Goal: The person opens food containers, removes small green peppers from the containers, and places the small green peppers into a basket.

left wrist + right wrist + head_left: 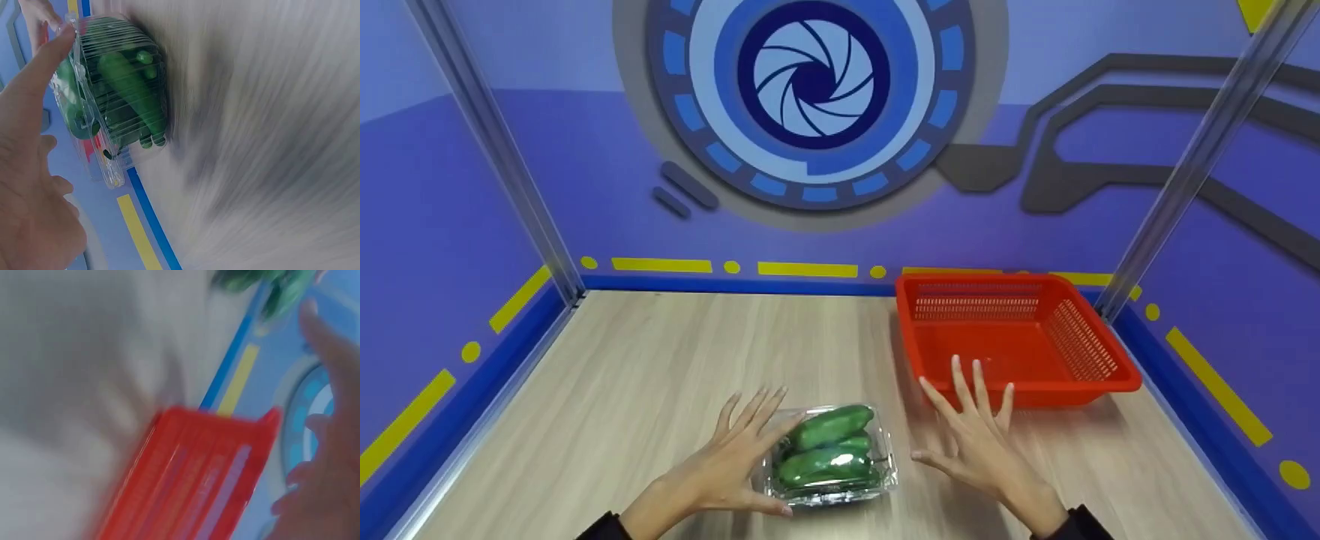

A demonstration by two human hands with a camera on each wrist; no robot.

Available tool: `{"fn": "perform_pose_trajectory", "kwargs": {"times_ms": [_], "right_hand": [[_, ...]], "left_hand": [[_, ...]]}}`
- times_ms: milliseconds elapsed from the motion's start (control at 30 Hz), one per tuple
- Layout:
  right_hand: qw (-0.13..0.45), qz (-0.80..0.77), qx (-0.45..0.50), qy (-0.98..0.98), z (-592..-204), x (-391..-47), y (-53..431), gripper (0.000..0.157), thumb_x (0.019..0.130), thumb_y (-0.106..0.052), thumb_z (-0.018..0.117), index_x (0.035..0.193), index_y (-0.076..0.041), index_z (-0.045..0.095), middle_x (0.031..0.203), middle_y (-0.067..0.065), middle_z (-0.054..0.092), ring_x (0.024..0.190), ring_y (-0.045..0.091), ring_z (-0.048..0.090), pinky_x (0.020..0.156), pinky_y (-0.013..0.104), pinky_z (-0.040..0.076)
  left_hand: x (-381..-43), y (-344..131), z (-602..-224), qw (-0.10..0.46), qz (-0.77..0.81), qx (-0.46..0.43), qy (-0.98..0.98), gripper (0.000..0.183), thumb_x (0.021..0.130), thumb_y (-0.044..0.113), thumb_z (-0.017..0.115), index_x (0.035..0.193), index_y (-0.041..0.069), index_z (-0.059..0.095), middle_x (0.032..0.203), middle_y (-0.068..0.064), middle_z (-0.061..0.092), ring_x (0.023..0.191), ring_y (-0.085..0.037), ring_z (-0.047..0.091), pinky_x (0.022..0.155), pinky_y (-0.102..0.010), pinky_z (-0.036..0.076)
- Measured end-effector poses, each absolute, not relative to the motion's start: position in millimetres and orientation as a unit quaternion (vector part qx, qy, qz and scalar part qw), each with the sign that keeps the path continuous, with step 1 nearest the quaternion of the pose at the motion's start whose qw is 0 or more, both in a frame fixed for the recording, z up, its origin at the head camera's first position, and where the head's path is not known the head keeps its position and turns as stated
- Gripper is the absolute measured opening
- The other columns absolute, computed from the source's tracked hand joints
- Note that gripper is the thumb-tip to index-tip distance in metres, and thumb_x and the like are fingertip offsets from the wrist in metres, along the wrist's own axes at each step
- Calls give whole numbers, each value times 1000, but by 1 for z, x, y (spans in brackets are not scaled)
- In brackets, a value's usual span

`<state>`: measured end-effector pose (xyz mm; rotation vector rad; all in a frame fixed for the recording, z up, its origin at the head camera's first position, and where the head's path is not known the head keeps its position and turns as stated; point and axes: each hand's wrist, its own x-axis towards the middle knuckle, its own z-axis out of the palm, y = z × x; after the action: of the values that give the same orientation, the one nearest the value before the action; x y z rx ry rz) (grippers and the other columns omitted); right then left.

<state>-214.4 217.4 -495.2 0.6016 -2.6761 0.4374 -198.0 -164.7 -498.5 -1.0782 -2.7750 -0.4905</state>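
A clear plastic clamshell box (891, 466) sits on the table at front centre, with several long green peppers (829, 466) inside. My left hand (729, 466) is at the box's left side, fingers spread and thumb along its front left corner. In the left wrist view, the thumb of the left hand (34, 185) reaches the edge of the ribbed clamshell (121, 84); whether it presses there I cannot tell. To the right of the box, my right hand (979, 448) hovers with fingers spread and holds nothing. Its fingertips overlap the near rim of the red basket in the head view.
A red plastic basket (1110, 386) with slotted walls stands at the back right, near the printed back wall (810, 247). Bare wood tabletop (682, 345) extends left of the box. Metal posts (510, 157) mark the corners between the blue-purple panels.
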Motion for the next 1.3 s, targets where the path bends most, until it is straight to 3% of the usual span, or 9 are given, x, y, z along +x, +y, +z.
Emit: {"fn": "perform_pose_trajectory", "kwargs": {"times_ms": [100, 200, 333, 500, 733, 900, 1033, 1233, 1300], "right_hand": [[248, 168, 240, -923, -502, -207, 208, 78, 76, -41, 86, 145, -20, 57, 165, 25, 28, 156, 44, 14, 117, 80, 8], [261, 201, 245, -912, -511, -194, 198, 50, 79, -33, 85, 123, -17, 68, 141, 16, 55, 134, 37, 47, 110, 65, 36], [105, 338, 241, -903, -517, -175, 190, 26, 89, -31, 79, 108, -18, 68, 110, -2, 64, 102, 16, 62, 90, 39, 51], [-80, 492, 212, -841, -517, -168, 188, 29, 93, -24, 75, 113, -4, 70, 99, 5, 69, 88, 5, 63, 73, 20, 56], [-163, 612, 123, -764, -526, -171, 183, 47, 87, -13, 81, 120, 13, 61, 99, 11, 71, 87, 15, 67, 72, 28, 63], [-191, 652, 68, -731, -530, -176, 178, 37, 91, -10, 77, 116, 11, 60, 94, 4, 66, 86, 16, 65, 75, 40, 66], [-182, 660, 70, -725, -533, -179, 177, 30, 93, -6, 71, 111, 15, 61, 91, 2, 69, 85, 15, 68, 77, 34, 65], [-228, 743, 53, -627, -534, -181, 175, 16, 95, 0, 62, 108, 8, 65, 97, 9, 78, 91, 17, 76, 89, 33, 64], [-248, 776, 42, -579, -533, -182, 174, 12, 96, 2, 59, 106, 5, 66, 100, 12, 77, 95, 19, 76, 93, 34, 62]], "left_hand": [[-194, -167, -503, 92, -163, -358, -915, 101, 72, 74, 76, 145, 12, 43, 156, -19, 41, 144, -35, 41, 115, -65, 35], [-187, -169, -509, 120, -172, -359, -910, 82, 74, 70, 78, 126, 13, 51, 141, -11, 49, 133, -26, 47, 110, -56, 43], [-180, -169, -513, 144, -207, -375, -892, 58, 76, 56, 84, 109, 17, 55, 132, -5, 53, 127, -18, 48, 106, -47, 50], [-177, -168, -511, 145, -244, -393, -875, 44, 80, 40, 87, 101, 16, 57, 128, 1, 56, 119, -13, 55, 94, -35, 59], [-176, -167, -515, 198, -244, -419, -852, 38, 79, 26, 89, 101, 12, 61, 127, -8, 65, 119, -28, 67, 91, -38, 63], [-175, -168, -518, 229, -205, -434, -847, 36, 77, 19, 86, 103, 9, 64, 131, -16, 66, 111, -32, 72, 89, -34, 64], [-176, -167, -519, 252, -190, -441, -840, 29, 82, 24, 85, 102, 10, 69, 128, -15, 67, 104, -28, 75, 83, -31, 65], [-177, -166, -520, 357, -107, -471, -799, 20, 73, 26, 89, 83, 14, 76, 118, -14, 75, 104, -26, 74, 87, -39, 62], [-178, -164, -519, 385, -57, -471, -792, 15, 80, 25, 82, 75, 15, 72, 113, -13, 77, 103, -23, 75, 87, -37, 60]]}}
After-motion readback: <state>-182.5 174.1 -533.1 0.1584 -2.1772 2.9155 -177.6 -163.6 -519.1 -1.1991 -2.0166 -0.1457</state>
